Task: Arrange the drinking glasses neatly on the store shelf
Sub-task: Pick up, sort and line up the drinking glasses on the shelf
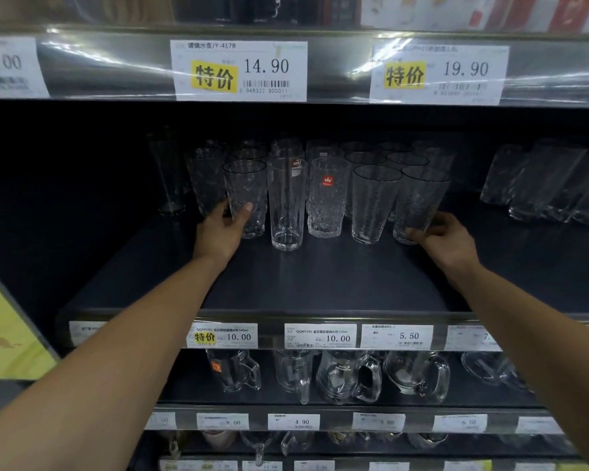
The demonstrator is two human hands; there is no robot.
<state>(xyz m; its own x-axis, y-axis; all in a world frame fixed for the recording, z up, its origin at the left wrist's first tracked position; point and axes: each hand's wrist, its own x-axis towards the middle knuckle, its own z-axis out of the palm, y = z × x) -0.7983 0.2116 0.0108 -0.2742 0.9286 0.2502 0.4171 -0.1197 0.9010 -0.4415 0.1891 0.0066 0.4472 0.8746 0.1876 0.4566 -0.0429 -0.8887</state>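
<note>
Shelf (320, 277) work, front row. Gripping dimpled glass (245, 195) low with left hand (223, 229), just left of tall glass (286, 202); pinching end glass (419, 202) base with right hand (446, 239), further right of it. Low holds likely for sliding into line.

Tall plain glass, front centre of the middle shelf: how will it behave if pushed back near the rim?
Probably tippy: the tall plain glass is high over a narrow base, so a low push seems safer. Its smooth walls likely slip more than the dimpled glass the left hand grips. The red-sticker glass stands close, so a knock could chip it.
</note>
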